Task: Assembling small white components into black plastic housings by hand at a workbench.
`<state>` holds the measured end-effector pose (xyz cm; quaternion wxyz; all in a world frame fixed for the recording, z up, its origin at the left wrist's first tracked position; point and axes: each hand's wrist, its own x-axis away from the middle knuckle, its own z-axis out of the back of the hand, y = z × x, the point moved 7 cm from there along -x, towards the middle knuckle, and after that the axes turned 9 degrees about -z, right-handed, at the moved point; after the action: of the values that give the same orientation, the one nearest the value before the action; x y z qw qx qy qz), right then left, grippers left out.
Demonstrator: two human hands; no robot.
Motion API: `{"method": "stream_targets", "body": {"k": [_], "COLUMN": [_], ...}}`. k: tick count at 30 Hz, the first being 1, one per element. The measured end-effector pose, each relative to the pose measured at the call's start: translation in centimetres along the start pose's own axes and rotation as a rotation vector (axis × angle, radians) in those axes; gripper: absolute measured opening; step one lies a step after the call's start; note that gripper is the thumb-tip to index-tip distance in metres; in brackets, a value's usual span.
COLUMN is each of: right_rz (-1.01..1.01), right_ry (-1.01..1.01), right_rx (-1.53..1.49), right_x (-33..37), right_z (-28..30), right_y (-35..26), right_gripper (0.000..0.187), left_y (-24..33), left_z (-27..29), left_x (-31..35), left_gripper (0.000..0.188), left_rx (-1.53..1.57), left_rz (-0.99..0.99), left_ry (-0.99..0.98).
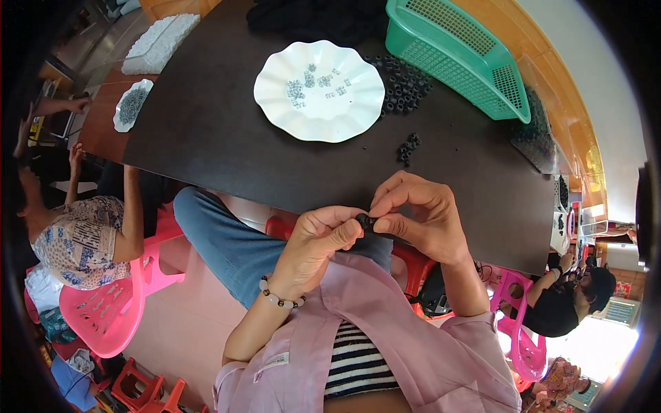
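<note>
Just past the table's near edge, my left hand (317,241) pinches a small black round piece (364,221) between thumb and fingertips. Close against it, my right hand (423,217) has thumb and forefinger drawn together at the piece's right side; whether a tiny part sits between them is too small to tell. Ahead lies a white wavy-rimmed plate (275,103) with little clear pieces (296,93) in small groups. Many black ring-like pieces (403,86) are heaped right of the plate, and a smaller cluster (407,148) lies nearer my right hand.
A green plastic basket (458,76) stands at the far right of the dark table (206,138). Black cloth (317,17) lies at the far edge. On the left, a person sits on a pink chair (103,310) near a small white dish (131,110). Another person sits at right.
</note>
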<state>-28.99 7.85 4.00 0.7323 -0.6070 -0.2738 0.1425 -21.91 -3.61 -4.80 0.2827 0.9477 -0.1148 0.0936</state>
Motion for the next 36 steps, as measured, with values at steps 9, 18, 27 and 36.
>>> {"method": "stream_targets", "body": {"k": [9,18,27,36], "right_rz": [0.008,-0.012,-0.017,-0.197], "right_ry": [0.005,0.024,0.01,-0.256], "right_rx": [0.008,-0.051,-0.014,-0.29], "right_x": [0.2,0.4,0.2,-1.1], "right_z": [-0.1,-0.2,-0.3,-1.8], "right_y": [-0.2,-0.1,0.3,1.2], "right_gripper": [0.014,0.014,0.014,0.022], "left_y": [0.5,0.1,0.2,2.6], "left_z": [0.0,0.0,0.1,-0.3], "left_x": [0.0,0.1,0.1,-0.6], "left_gripper": [0.027,0.029,0.028,0.02], "left_rx": [-0.046,0.021,-0.007,-0.328], "left_rz": [-0.026,-0.003,-0.011,-0.012], "left_ry": [-0.001,-0.013,-0.007,-0.1]}}
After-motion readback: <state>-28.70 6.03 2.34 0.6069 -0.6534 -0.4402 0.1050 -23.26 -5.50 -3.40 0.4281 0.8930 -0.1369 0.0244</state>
